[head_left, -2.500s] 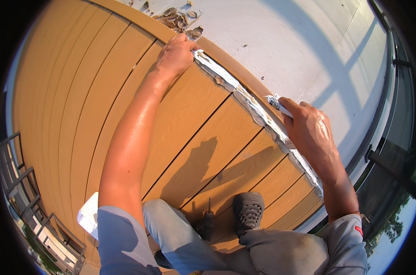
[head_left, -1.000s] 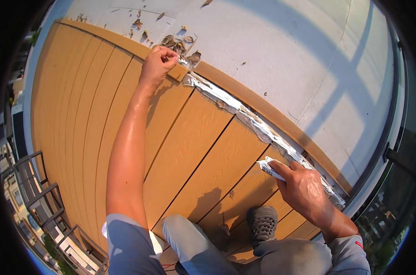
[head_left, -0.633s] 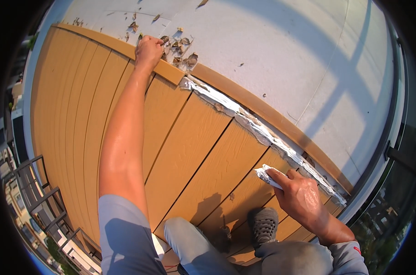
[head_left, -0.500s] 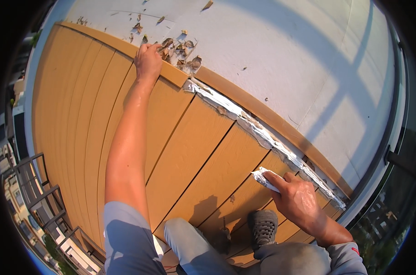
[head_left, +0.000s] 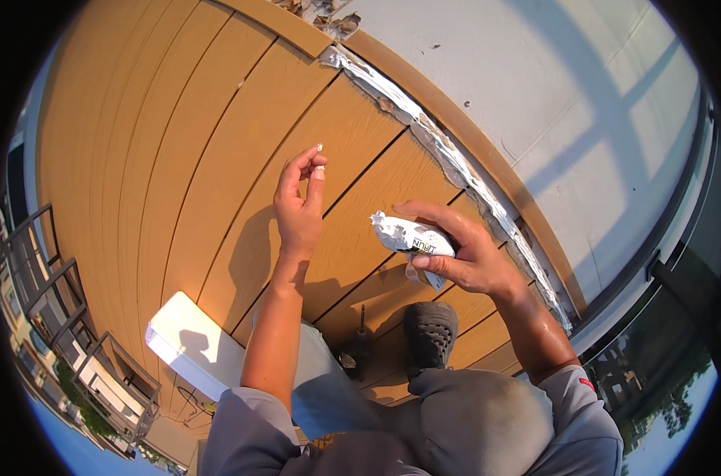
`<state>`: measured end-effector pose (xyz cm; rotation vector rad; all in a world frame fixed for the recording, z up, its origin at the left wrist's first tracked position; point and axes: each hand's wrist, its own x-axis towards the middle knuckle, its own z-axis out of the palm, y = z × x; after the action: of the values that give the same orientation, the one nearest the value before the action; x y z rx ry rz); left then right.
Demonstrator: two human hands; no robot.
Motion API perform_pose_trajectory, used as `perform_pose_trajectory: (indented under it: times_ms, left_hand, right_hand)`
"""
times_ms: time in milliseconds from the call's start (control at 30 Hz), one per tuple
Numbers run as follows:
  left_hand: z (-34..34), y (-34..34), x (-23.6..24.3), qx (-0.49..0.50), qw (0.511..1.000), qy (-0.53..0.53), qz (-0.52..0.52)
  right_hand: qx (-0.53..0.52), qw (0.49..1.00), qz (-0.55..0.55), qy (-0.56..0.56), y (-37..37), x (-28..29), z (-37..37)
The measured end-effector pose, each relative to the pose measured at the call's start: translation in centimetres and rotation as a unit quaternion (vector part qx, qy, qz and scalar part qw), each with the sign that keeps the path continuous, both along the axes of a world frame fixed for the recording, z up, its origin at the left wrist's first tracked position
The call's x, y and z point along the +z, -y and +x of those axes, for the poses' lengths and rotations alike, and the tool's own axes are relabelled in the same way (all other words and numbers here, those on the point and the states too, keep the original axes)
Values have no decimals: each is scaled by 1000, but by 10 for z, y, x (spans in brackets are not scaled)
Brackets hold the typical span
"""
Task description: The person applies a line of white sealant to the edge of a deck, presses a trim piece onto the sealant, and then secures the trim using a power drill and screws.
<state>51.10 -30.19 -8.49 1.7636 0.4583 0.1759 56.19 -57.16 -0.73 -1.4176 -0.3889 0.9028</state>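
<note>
My right hand [head_left: 463,246] grips a squeezed white sealant pouch [head_left: 404,236] with a crumpled, paste-smeared open end. White paste dabs the index finger and thumb of my left hand [head_left: 299,202], which hovers over the brown deck boards [head_left: 328,127]. Those two fingertips are apart, and nothing else shows between them. A ragged bead of white sealant [head_left: 408,107] runs along the boards' ends, beside a brown edge strip [head_left: 463,123]. Farther left, another brown trim strip [head_left: 285,28] covers the boards' ends.
A long white box [head_left: 190,337] lies left of my knees. A dark tool with a thin upright shaft [head_left: 363,321] is near my shoe [head_left: 430,329]. Dry leaves [head_left: 340,24] lie on the pale floor [head_left: 535,103]. Dark railings [head_left: 74,278] stand at left, a dark-framed window at right.
My left hand has left the trim strip and come back toward me, paste now showing on its fingertips. My right hand has lifted the pouch leftward, away from the sealant bead. The view has shifted nearer.
</note>
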Motion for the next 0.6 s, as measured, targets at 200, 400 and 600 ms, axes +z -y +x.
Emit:
perform_pose_trajectory:
  times_ms: [200, 400, 600]
  left_hand:
    - [-50, 35, 39, 0, 914, 1, -407]
    - [-61, 20, 50, 21, 903, 27, -429]
    - [30, -16, 27, -68, 997, -37, -7]
  right_hand:
    - [-15, 990, 103, -97, -21, 5, -16]
    - [-68, 990, 105, -57, -10, 7, -42]
    - [-91, 990, 82, -67, -7, 7, -69]
